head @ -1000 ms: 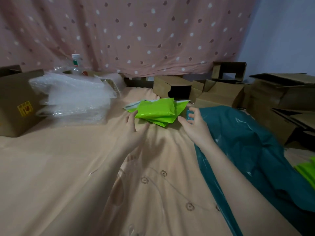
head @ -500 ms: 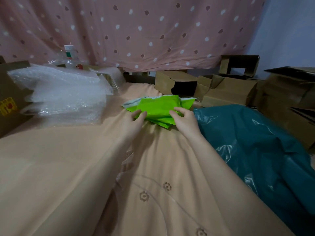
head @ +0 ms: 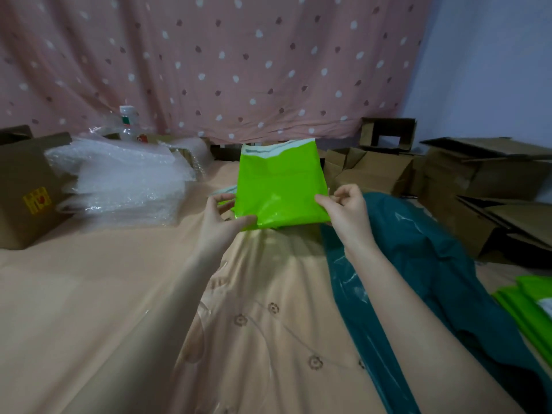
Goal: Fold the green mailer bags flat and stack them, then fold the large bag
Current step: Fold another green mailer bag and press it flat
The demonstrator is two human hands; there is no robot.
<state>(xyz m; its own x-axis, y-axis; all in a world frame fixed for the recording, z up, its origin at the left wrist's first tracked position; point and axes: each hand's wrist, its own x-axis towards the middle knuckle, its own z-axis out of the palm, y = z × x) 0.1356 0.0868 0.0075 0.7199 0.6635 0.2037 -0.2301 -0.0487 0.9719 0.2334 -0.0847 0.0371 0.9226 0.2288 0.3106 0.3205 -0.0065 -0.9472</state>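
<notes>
Holding one green mailer bag (head: 280, 186) up, left hand (head: 222, 225) and right hand (head: 348, 213) pinching its lower corners; folding it flat looks next, then stacking.

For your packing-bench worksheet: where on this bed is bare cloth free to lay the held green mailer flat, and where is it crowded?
Free: the peach sheet between the bubble wrap pile and the left forearm, and the strip between both forearms. Crowded: the right side, under the teal bag and stacked green mailers; cardboard boxes line the far edge.
</notes>
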